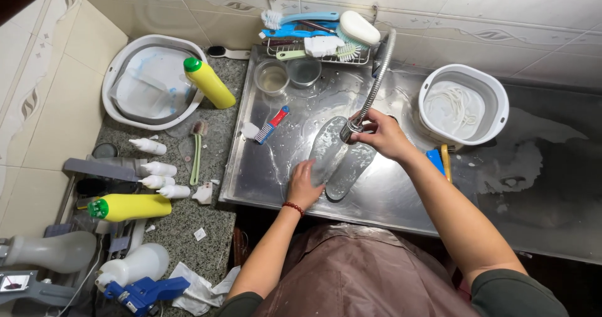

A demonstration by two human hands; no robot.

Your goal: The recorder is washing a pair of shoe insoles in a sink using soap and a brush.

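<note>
Left hand [305,185]: pressed flat on near end of pale insoles [342,157], pinning both to wet steel tray [263,173] against water flow. Right hand [379,134]: clenched around nozzle of flexible metal hose [375,88], angled down so spray lands on insoles at tray centre. Beyond: red-and-blue brush [271,124] within reach, two small bowls [288,75], wire rack of brushes [320,38] against tiled wall. White basin [495,91] at right.
</note>
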